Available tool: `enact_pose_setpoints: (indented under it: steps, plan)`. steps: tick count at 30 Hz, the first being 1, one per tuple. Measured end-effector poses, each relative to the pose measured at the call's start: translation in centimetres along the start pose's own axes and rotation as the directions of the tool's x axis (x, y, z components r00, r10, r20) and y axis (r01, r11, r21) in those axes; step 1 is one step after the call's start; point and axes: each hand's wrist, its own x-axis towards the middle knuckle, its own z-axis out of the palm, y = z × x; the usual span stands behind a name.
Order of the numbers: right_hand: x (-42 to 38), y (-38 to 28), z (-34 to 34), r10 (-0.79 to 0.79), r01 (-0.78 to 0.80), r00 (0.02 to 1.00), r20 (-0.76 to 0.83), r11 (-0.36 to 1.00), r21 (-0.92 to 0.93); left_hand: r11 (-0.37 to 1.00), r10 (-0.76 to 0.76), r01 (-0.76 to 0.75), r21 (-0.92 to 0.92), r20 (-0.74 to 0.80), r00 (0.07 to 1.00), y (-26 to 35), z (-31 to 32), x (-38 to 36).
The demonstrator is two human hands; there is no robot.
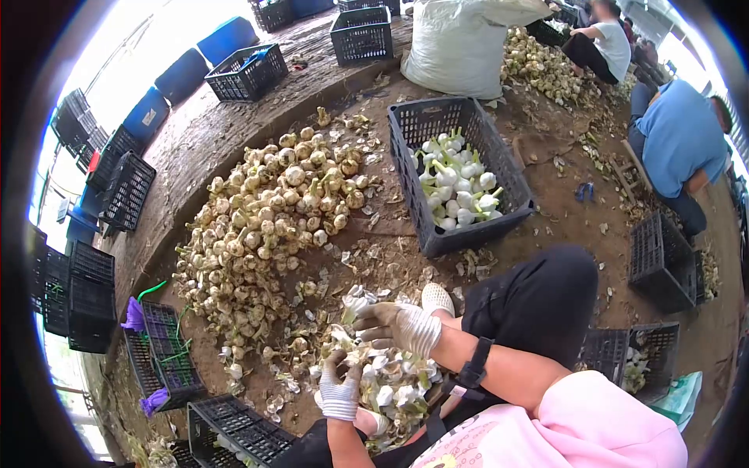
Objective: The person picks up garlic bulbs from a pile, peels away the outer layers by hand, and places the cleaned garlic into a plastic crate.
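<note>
My left hand (340,384), in a grey-and-white glove, is low over a pile of peeled skins and garlic pieces (390,378), its fingers bent; whether it holds anything is unclear. Just above and to its right, my right hand (398,326), gloved the same way, has its fingers reaching left beside a whitish garlic bulb or skin (356,299); its grip is hidden. A large heap of unpeeled garlic (265,218) lies beyond my hands. Clean white garlic bulbs (456,179) fill part of a black crate (494,232) ahead.
A white sack (449,51) stands behind the crate. More black crates (663,261) are at the right, left and back. Blue bins (146,117) line the left. A person in blue (683,136) sits at the right; another in white (607,47) sits farther back.
</note>
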Motion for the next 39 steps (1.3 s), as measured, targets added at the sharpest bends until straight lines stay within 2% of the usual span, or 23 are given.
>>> enact_pose_setpoints:
  steps: [2,4,6,9,10,11,14,18,19,21,22,24,25,28,29,30,31,32,33,34,35,36,39]
  plan:
    - [-2.0,-1.9,3.3,-0.136,0.141,0.986,0.101,0.989,-0.048,0.994,0.0,-0.004,-0.105,-0.044,0.999,-1.8,-0.1,0.6]
    - [-5.6,-6.3,6.9,-0.283,0.295,0.916,0.283,0.956,0.003,0.979,-0.006,0.029,0.2,-0.114,0.994,-3.9,-0.7,2.6]
    - [-10.5,-10.4,9.1,-0.432,0.452,0.882,0.185,0.888,-0.08,0.983,-0.081,0.104,0.148,-0.158,0.984,-8.6,-1.9,5.5]
    - [-13.9,-14.5,5.1,-0.561,0.633,0.754,0.341,0.76,-0.15,0.829,-0.249,0.327,0.455,-0.223,0.942,-12.1,-3.6,8.1]
    - [-15.1,-15.3,3.6,-0.604,0.641,0.768,0.215,0.722,-0.262,0.803,-0.239,0.341,0.488,-0.26,0.936,-13.3,-3.7,9.2]
    - [-15.4,-15.7,3.4,-0.611,0.678,0.735,0.293,0.674,-0.295,0.812,-0.26,0.361,0.459,-0.269,0.927,-12.9,-3.6,9.7]
    - [-16.0,-15.9,1.1,-0.666,0.644,0.727,0.168,0.574,-0.506,0.758,-0.273,0.362,0.543,-0.24,0.932,-11.6,-3.1,11.9]
    - [-14.7,-17.1,1.6,-0.482,0.582,0.813,0.326,0.659,-0.476,0.663,-0.333,0.384,0.643,-0.205,0.92,-10.4,-0.9,17.0]
    - [-14.5,-17.2,1.7,-0.43,0.558,0.829,0.358,0.683,-0.472,0.739,-0.249,0.294,0.606,-0.159,0.955,-11.3,0.2,18.4]
    - [-13.5,-16.5,2.7,-0.655,0.626,0.755,0.036,0.703,-0.337,0.847,-0.211,0.209,0.489,-0.052,0.976,-13.4,3.2,20.3]
    - [-12.5,-15.0,4.5,-0.771,0.738,0.53,-0.352,0.624,-0.256,0.882,-0.248,0.218,0.417,0.019,0.969,-14.3,5.4,20.3]
    - [-12.3,-15.2,4.4,-0.74,0.727,0.477,-0.475,0.636,-0.26,0.558,-0.215,0.06,0.828,0.074,0.974,-12.2,9.5,16.5]
    - [-13.5,-16.9,2.4,-0.669,0.597,0.707,-0.229,0.738,-0.316,0.494,-0.165,-0.085,0.865,0.189,0.968,-11.3,10.6,14.0]
    - [-14.1,-18.7,0.7,-0.452,0.423,0.891,0.044,0.792,-0.44,0.399,-0.288,-0.396,0.827,0.524,0.802,-13.8,7.9,6.6]
    - [-14.1,-18.8,0.8,-0.446,0.417,0.894,0.046,0.789,-0.451,0.421,-0.197,-0.414,0.807,0.527,0.827,-15.2,6.0,3.7]
    - [-13.0,-17.3,1.6,-0.595,0.557,0.804,-0.016,0.761,-0.332,0.417,-0.214,-0.423,0.805,0.539,0.815,-16.0,3.5,1.0]
    - [-11.9,-15.7,2.4,-0.728,0.698,0.681,-0.08,0.679,-0.228,0.466,-0.453,-0.269,0.843,0.488,0.746,-18.3,0.8,-2.5]
    - [-10.9,-14.2,3.2,-0.83,0.816,0.54,-0.139,0.556,-0.155,0.275,-0.798,-0.333,0.902,0.408,0.444,-17.1,-0.9,-3.6]
    - [-12.8,-16.8,2.7,-0.654,0.618,0.756,0.015,0.707,-0.344,0.303,-0.761,-0.363,0.881,0.453,0.465,-16.3,-3.4,-6.5]
    - [-13.8,-18.2,2.2,-0.396,0.389,0.911,0.111,0.741,-0.547,0.288,-0.831,-0.536,0.794,0.485,0.273,-19.3,-5.7,-10.0]
    - [-13.7,-18.2,2.0,-0.386,0.391,0.913,0.128,0.746,-0.539,0.322,-0.918,-0.424,0.847,0.389,0.078,-19.5,-5.7,-9.2]
    - [-13.7,-18.1,1.8,-0.376,0.393,0.915,0.145,0.751,-0.531,0.352,-0.915,-0.34,0.872,0.244,-0.321,-20.3,-6.9,-10.8]
    - [-13.9,-18.8,1.6,-0.315,0.343,0.938,0.144,0.787,-0.513,0.337,-0.875,-0.534,0.776,0.468,0.128,-15.3,-1.2,-2.8]
